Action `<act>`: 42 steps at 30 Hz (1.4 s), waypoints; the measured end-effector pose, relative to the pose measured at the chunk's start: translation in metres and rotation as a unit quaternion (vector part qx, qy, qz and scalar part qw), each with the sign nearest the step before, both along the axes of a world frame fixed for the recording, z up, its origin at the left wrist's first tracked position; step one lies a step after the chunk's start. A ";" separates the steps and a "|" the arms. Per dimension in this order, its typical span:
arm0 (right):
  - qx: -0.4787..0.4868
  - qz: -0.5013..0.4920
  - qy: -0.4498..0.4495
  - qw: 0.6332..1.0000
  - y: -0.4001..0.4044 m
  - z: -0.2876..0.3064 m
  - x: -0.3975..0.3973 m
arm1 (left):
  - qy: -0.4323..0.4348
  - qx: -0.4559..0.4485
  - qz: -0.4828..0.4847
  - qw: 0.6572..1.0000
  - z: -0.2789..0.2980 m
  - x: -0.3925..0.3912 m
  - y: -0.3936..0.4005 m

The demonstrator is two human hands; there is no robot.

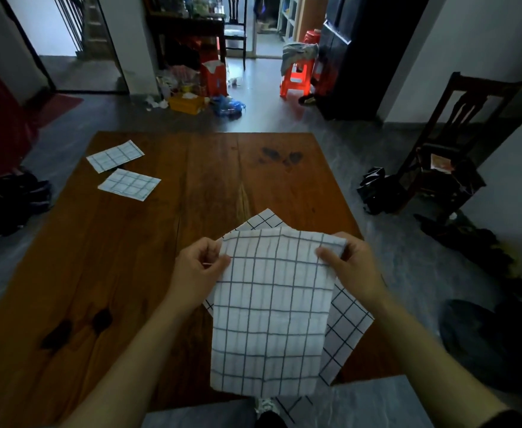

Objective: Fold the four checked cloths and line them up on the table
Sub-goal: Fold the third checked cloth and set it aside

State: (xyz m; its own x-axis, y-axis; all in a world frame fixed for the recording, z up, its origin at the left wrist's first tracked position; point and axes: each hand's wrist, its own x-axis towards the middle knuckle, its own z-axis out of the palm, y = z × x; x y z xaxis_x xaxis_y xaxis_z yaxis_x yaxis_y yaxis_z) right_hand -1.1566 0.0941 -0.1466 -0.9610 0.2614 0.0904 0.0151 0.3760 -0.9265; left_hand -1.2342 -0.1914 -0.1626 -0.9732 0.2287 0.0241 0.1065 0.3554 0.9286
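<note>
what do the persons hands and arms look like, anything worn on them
Both forearms are bare up to the frame's lower edge. The left hand and right hand show no gloves, rings or watch. A dark sleeve edge shows on the right arm.

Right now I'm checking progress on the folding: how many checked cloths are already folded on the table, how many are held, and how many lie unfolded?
Folded on the table: 2, far cloth and near cloth
Held by both hands: 1, held cloth
Lying unfolded underneath: 1, bottom cloth
Total: 4
</note>
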 end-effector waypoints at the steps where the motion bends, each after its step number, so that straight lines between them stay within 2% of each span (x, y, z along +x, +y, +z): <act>1: 0.000 0.000 -0.011 1.000 0.005 -0.008 -0.011 | -0.009 -0.006 0.004 1.000 -0.007 -0.009 0.006; 7: 0.003 -0.017 -0.089 0.996 0.026 -0.062 -0.065 | -0.053 -0.054 0.025 0.997 -0.045 -0.048 0.029; 13: 0.003 0.002 -0.096 0.995 0.027 -0.083 -0.072 | -0.068 -0.073 0.039 0.994 -0.066 -0.061 0.035; 20: 0.042 0.063 -0.081 0.994 0.026 -0.088 -0.049 | -0.050 -0.074 -0.012 0.996 -0.073 -0.054 0.025; 27: 0.095 0.073 -0.070 0.990 0.015 -0.086 -0.016 | 0.012 -0.092 -0.068 0.993 -0.081 -0.029 -0.004; 31: 0.137 0.078 -0.067 0.985 0.009 -0.093 0.015 | 0.069 -0.137 -0.106 0.982 -0.089 -0.012 -0.026; 35: 0.168 0.089 -0.125 0.974 -0.003 -0.106 0.049 | 0.086 -0.191 -0.152 0.966 -0.099 0.007 -0.040; 39: 0.227 0.105 -0.170 0.953 -0.013 -0.118 0.071 | 0.076 -0.283 -0.189 0.937 -0.111 0.026 -0.048; 42: 0.260 0.114 -0.217 0.934 -0.016 -0.123 0.072 | 0.058 -0.284 -0.186 0.939 -0.118 0.033 -0.050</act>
